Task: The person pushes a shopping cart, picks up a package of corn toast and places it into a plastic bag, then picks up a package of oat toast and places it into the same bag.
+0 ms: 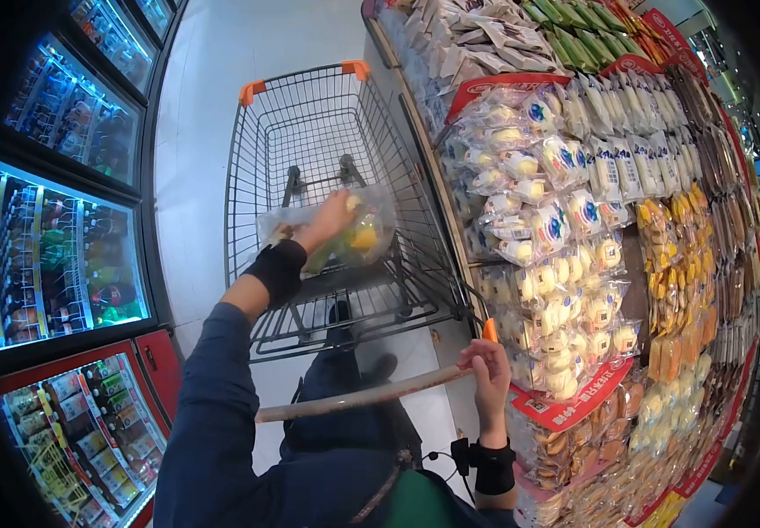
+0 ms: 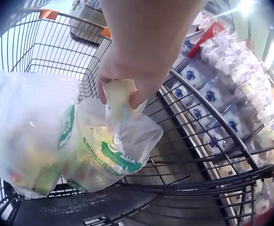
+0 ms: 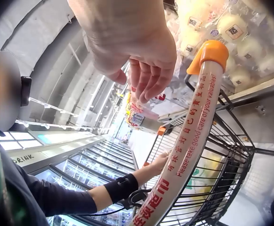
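Observation:
Inside the shopping cart (image 1: 243,189), my left hand (image 1: 331,216) pinches a pale yellow item in clear wrapping (image 2: 120,96) between thumb and fingers. It is held over the plastic bags in the cart's near end: a clear bag (image 2: 21,117) with colourful contents and, beside it, a bag with green print (image 2: 97,153). The wrapping overlaps the printed bag in the left wrist view. My right hand (image 1: 485,374) hangs with loosely bent fingers by the right end of the cart handle (image 1: 371,396), near its orange end cap (image 3: 212,54), and holds nothing.
Packaged buns (image 1: 565,282) and other wrapped goods are stacked on a display along the cart's right side. Lit glass-door drink coolers (image 1: 63,255) line the left. Pale aisle floor (image 1: 208,106) runs between the coolers and the cart.

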Tool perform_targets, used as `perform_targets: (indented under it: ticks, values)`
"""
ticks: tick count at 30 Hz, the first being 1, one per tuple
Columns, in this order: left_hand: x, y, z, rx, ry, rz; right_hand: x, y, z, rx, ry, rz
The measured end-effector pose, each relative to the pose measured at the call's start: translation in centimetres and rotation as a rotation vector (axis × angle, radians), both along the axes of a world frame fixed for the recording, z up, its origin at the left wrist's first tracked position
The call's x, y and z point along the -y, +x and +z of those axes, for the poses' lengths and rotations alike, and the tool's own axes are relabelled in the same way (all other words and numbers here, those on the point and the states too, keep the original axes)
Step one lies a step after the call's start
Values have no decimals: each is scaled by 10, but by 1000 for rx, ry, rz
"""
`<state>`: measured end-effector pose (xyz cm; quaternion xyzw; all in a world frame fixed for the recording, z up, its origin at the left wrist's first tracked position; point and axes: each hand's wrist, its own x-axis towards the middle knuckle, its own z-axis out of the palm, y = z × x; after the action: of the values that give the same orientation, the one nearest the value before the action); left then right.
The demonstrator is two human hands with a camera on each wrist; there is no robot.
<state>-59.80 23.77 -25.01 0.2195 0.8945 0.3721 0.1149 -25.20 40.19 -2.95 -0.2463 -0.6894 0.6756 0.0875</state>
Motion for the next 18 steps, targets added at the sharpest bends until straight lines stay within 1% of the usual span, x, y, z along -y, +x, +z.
perform_targets:
  ticks: [4, 5, 8, 10, 11, 14, 17, 18]
  values:
    - [-19, -1, -25, 151, -153, -152, -5, -3, -2, 37, -10, -117]
    - [-23, 0, -28, 138, -186, -143, -6, -3, -3, 46, -15, -135]
    - [-30, -2, -62, 39, -151, -97, -5, -7, -9, 48, -37, -159]
    - [-33, -8, -75, 150, -291, -152, -4, -9, -11, 52, -45, -158]
    - [-35, -11, -75, 206, -361, -178, -3, -11, -11, 57, -46, -154]
    - [-34, -17, -67, 250, -433, -375, -4, -15, -11, 66, -48, -148]
    - [-34, -8, -31, 211, -473, -393, -4, -16, -12, 71, -54, -155]
    - [-34, -6, -39, 202, -459, -364, -3, -16, -12, 70, -56, -160]
